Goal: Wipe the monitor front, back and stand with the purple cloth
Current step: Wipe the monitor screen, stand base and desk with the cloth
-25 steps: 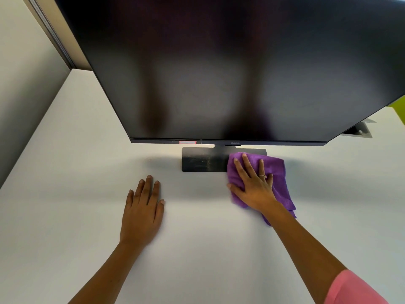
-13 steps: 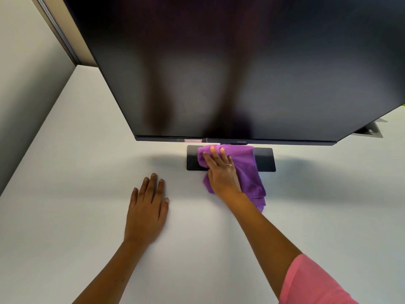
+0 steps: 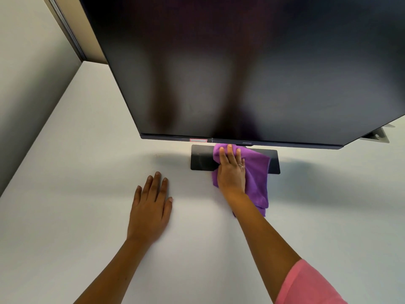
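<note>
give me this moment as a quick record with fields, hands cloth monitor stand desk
left hand: flat on the white desk, fingers straight, holding nothing
right hand: presses the purple cloth onto the stand base
purple cloth: bunched, partly on the base, partly trailing onto the desk
monitor: screen dark, lower edge just above the base
stand base: dark flat plate, its left part bare, its middle covered by the cloth
sleeve: pink, on the right arm
</note>
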A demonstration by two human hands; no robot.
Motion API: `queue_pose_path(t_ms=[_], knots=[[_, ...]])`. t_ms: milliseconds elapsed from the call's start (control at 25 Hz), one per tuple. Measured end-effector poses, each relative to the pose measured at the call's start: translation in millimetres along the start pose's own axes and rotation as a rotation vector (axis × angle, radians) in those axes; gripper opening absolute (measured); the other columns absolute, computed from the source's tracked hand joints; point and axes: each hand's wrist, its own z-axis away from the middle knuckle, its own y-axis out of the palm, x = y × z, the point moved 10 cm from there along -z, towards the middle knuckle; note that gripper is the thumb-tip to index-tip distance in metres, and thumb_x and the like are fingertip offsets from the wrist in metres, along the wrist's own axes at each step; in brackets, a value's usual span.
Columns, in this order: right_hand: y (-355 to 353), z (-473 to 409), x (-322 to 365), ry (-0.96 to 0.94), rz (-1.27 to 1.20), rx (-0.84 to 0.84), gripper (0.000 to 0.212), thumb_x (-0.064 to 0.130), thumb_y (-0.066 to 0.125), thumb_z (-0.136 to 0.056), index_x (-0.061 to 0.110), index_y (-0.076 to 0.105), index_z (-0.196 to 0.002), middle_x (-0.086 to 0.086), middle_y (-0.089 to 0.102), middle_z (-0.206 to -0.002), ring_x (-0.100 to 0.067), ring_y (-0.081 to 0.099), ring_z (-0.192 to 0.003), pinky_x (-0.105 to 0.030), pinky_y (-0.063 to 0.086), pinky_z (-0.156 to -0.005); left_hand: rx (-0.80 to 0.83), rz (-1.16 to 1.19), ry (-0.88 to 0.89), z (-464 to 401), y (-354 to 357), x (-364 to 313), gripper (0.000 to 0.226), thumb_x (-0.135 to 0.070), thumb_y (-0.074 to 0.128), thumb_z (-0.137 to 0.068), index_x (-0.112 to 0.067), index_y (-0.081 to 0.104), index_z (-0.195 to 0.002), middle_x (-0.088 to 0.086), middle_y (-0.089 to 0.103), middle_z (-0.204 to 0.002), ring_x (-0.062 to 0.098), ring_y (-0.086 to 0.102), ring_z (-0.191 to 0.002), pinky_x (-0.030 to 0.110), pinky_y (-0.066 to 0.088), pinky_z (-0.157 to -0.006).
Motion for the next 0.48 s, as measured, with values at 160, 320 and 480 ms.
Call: queue_pose_path(t_ms=[160,320,480], knots=[[11,-4,55,-0.153,0.061,0.018,0.066,0.004,0.065,-0.082,0.015,0.039,-0.141,-0.016,0.036,-0.147,-0.044,0.028,-0.136,-0.056,0.027,-0.109,0.003,-0.006,0.002,-1,-2,-1,0.059,-0.040,0.016,-0.098,-0.010,0.036,-0.145,0.012,0.029,-0.154,0.031,0.028,-0.141,0.047,0.025,-0.111],[27,37,60,-0.441,0.165,0.154,0.071,0.016,0.057,-0.091,0.021,0.017,-0.149,-0.002,0.007,-0.158,-0.028,0.002,-0.146,-0.037,-0.001,-0.114,0.001,0.004,-0.002,-1,-2,0,0.060,-0.041,0.015,-0.099,-0.011,0.034,-0.146,0.011,0.027,-0.155,0.030,0.026,-0.142,0.046,0.023,-0.112],[10,34,5,-0.194,0.132,0.093,0.066,0.014,0.051,-0.095,0.020,0.014,-0.149,-0.002,0.000,-0.158,-0.028,-0.002,-0.145,-0.038,0.001,-0.116,0.005,0.004,0.000,0,0,1,0.062,-0.044,0.009,-0.099,-0.013,0.030,-0.148,0.009,0.023,-0.156,0.028,0.021,-0.144,0.045,0.020,-0.114]])
